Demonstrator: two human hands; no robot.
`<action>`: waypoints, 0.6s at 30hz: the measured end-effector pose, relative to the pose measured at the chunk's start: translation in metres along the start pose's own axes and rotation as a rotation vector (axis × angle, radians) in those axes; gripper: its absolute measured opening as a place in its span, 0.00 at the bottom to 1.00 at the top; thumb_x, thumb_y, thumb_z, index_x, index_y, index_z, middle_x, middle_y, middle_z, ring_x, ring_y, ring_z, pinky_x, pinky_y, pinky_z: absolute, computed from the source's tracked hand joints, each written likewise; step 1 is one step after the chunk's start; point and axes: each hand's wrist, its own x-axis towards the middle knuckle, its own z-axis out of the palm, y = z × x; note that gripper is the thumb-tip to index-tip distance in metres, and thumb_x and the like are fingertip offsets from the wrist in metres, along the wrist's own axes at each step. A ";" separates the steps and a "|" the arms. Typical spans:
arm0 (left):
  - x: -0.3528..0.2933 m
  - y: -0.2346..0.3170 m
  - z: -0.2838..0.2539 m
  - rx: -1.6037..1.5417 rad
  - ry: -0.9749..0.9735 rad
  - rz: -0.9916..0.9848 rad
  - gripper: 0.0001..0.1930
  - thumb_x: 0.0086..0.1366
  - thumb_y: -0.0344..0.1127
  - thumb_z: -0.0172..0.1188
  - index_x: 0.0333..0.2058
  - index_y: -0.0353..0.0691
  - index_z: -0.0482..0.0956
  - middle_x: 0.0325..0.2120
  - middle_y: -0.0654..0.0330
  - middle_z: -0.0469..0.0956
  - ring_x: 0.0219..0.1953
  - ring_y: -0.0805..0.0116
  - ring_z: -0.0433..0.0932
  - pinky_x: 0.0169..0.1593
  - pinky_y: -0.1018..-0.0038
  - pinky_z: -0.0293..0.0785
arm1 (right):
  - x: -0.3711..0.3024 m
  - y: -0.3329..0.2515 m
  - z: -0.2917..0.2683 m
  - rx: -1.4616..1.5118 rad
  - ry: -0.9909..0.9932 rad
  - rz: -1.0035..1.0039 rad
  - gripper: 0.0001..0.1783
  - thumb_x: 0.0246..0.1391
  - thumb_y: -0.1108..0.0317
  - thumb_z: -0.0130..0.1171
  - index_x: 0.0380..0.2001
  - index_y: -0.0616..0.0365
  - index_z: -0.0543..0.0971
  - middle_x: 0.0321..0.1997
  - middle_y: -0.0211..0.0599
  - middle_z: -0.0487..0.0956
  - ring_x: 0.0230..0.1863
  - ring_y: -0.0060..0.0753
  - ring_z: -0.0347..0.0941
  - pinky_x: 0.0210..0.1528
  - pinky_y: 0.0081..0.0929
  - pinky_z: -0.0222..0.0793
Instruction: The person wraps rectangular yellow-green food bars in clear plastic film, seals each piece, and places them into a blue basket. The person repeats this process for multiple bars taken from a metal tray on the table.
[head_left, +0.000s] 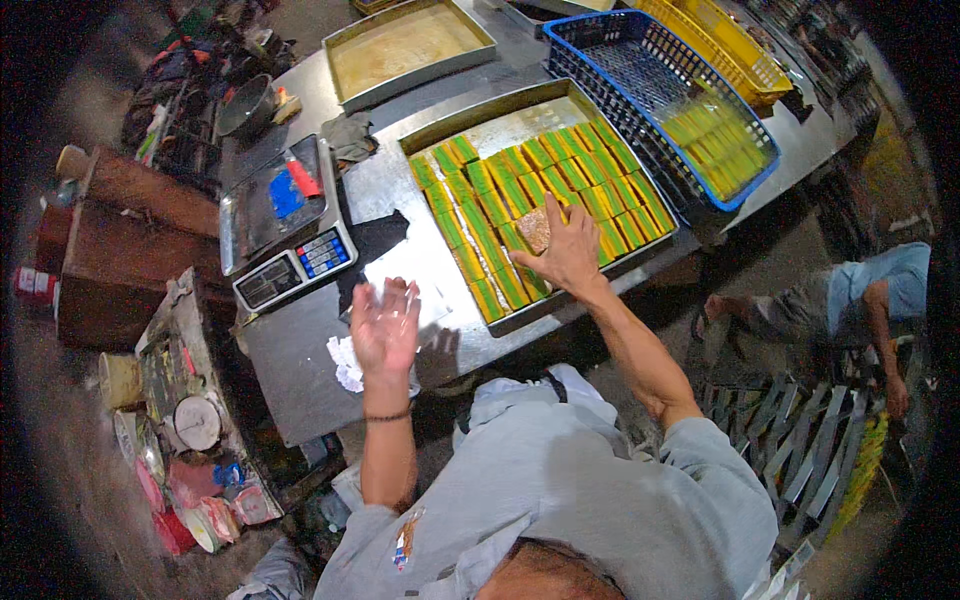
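Note:
A metal tray (428, 136) on the table holds rows of green, yellow and brown striped blocks (492, 205). Over its lower middle, my right hand (574, 246) reaches in from the right. Thumb and fingers span the two ends of a brown, speckled block (533, 231) among the rows. To the left of the tray, my left hand (385, 332) is raised with its palm up and its fingers stretched out. A shine shows across that palm; whether thin clear film lies there I cannot tell. Beneath it are white sheets (410, 268).
Left stands a digital scale (292, 272) with a red and blue packet (304, 178). A second tray (405, 50) lies at the back. Blue (750, 195) and yellow (765, 85) crates stand right; the blue one holds wrapped blocks. Another person (850, 300) is at far right.

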 end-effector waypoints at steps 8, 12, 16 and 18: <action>0.045 -0.035 0.083 -0.108 -0.209 -0.155 0.14 0.71 0.42 0.60 0.31 0.38 0.84 0.40 0.45 0.83 0.52 0.52 0.79 0.67 0.49 0.68 | 0.006 0.018 -0.026 0.677 -0.081 0.247 0.51 0.43 0.57 0.79 0.67 0.63 0.66 0.54 0.50 0.78 0.55 0.47 0.77 0.63 0.41 0.70; 0.046 -0.041 0.106 -0.108 -0.192 -0.140 0.12 0.71 0.43 0.61 0.32 0.43 0.82 0.40 0.50 0.82 0.52 0.55 0.79 0.66 0.47 0.70 | -0.015 -0.027 -0.124 1.242 -0.064 0.088 0.51 0.39 0.60 0.81 0.66 0.64 0.68 0.62 0.49 0.74 0.64 0.41 0.72 0.66 0.38 0.68; 0.044 -0.060 0.131 -0.059 -0.192 -0.087 0.10 0.71 0.44 0.62 0.33 0.47 0.81 0.40 0.53 0.81 0.52 0.55 0.79 0.65 0.46 0.71 | -0.033 -0.067 -0.177 1.051 0.115 -0.286 0.50 0.35 0.60 0.83 0.64 0.58 0.73 0.58 0.45 0.74 0.60 0.43 0.73 0.63 0.36 0.68; 0.042 -0.068 0.142 -0.002 -0.251 -0.063 0.10 0.71 0.45 0.62 0.34 0.48 0.81 0.41 0.55 0.82 0.52 0.56 0.79 0.65 0.47 0.72 | -0.039 -0.068 -0.187 0.882 0.083 -0.375 0.51 0.32 0.63 0.84 0.63 0.60 0.74 0.59 0.39 0.71 0.60 0.37 0.69 0.65 0.32 0.65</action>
